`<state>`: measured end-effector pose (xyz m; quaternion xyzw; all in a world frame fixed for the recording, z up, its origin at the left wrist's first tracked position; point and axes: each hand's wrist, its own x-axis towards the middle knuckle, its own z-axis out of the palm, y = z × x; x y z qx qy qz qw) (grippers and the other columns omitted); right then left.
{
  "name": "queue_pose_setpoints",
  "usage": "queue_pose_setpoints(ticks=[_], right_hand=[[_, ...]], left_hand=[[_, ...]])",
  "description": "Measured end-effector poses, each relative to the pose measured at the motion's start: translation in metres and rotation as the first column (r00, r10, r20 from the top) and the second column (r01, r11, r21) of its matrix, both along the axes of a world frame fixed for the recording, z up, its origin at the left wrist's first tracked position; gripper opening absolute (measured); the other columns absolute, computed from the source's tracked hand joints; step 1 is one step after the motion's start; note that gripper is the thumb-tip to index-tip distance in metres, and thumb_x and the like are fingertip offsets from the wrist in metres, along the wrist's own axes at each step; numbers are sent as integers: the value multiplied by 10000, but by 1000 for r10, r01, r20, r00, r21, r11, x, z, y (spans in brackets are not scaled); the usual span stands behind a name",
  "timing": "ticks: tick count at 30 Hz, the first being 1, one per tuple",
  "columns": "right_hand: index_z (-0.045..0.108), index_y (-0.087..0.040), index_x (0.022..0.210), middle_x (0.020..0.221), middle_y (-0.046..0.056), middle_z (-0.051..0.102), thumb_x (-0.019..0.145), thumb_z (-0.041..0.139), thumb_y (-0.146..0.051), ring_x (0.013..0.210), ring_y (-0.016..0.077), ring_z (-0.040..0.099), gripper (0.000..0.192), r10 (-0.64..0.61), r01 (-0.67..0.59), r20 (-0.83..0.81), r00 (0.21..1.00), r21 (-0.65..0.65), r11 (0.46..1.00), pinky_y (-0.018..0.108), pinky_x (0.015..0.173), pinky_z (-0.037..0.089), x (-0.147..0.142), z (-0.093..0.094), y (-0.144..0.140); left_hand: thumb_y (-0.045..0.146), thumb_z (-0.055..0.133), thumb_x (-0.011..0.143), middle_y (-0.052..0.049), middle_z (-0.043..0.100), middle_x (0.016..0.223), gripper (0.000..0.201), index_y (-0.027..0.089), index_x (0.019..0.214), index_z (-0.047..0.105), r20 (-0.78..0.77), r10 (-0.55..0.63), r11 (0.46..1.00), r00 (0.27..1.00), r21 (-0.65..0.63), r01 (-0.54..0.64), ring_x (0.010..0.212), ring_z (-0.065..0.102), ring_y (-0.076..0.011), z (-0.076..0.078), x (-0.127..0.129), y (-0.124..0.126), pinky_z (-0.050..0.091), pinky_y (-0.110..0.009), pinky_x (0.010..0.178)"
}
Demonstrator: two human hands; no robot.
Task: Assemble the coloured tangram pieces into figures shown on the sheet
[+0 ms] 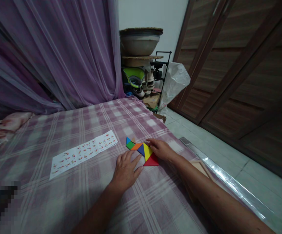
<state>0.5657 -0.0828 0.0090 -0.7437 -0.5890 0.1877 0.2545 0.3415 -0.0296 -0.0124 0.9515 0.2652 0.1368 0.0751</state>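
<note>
- Head view: the left hand lies flat on the checked cloth, fingers spread, its fingertips just at 7 o'clock of the coloured puzzle pieces and touching none that can be made out
- Head view: the right hand sits at 3 o'clock of the pieces, fingers loosely curved over the edge of the yellow triangle and the red triangle; it presses rather than pinches, though the exact contact is hidden under the palm
- Head view: the pieces lie joined in a row near the bed's right edge, blue and green at 10 o'clock, orange in the middle, red at 5 o'clock
- Likely risk: the cloth is soft and may wrinkle under the left hand's weight, which could pull the joined pieces apart
- Likely risk: a sideways nudge from the right hand could slide the red triangle toward the edge at 4 o'clock, where a wooden tray and the tiled floor wait below
- Likely risk: the pattern sheet lies at 9 o'clock, well apart from the pieces, so a sweep of the left forearm might shift or crumple it
- Likely risk: the dim light makes blue and green hard to tell apart, which could lead to a misplaced piece
</note>
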Motion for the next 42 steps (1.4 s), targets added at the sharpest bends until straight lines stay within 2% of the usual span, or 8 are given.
queue_pose_setpoints(ticks=[6, 16, 21, 25, 29, 42], right_hand=[[579, -185, 1332, 1154, 77, 731, 888, 461, -157, 1041, 225, 682, 461, 1, 0, 29, 1000, -18, 1000, 322, 885, 513, -1, 2, -1], [587, -170, 1324, 1149, 90, 732, 892, 460, -164, 1045, 237, 681, 450, 2, -1, 50, 999, -30, 1000, 334, 889, 511, -1, 6, -1], [582, -224, 1332, 1170, 56, 728, 874, 509, -159, 1096, 223, 663, 469, 7, -7, 41, 999, -6, 1000, 332, 944, 497, 0, 15, 20], [584, -216, 1329, 1227, 53, 704, 876, 505, -133, 1111, 193, 659, 467, 57, -57, -5, 998, -12, 998, 303, 955, 499, -8, 15, 49], [573, -197, 1339, 1205, 63, 713, 882, 495, -124, 1082, 187, 674, 469, 73, -74, -35, 997, -32, 997, 288, 930, 511, -18, 11, 67], [593, -205, 1322, 1134, 54, 741, 916, 485, -169, 1073, 195, 675, 421, 49, -50, -22, 999, -36, 998, 285, 933, 494, -24, 7, 65]], left_hand=[[423, 575, 924, -95, 494, 1411, 433, 324, 1345, 550, -11, -1, 1000, 1000, -12, 1, 1295, 422, -301, 3, 0, -1, 328, -525, 1063], [405, 600, 913, -91, 501, 1414, 447, 324, 1348, 542, -10, 6, 1000, 1000, -7, -6, 1302, 430, -295, 4, 1, -1, 333, -523, 1070], [387, 578, 921, -81, 539, 1389, 384, 298, 1295, 575, 28, 9, 1000, 1000, -9, -9, 1277, 469, -270, 4, -3, 0, 347, -492, 1072], [330, 554, 931, -101, 591, 1327, 320, 240, 1233, 608, 77, 117, 993, 990, 5, -118, 1240, 513, -273, 4, -11, 4, 352, -488, 1071], [347, 571, 922, -130, 572, 1368, 344, 203, 1233, 596, 45, 185, 983, 982, 6, -186, 1279, 498, -296, 1, -14, 11, 350, -506, 1070], [391, 534, 941, -124, 538, 1433, 410, 192, 1300, 539, 18, 136, 991, 991, 4, -136, 1358, 432, -295, -6, -7, 18, 309, -526, 1093]])
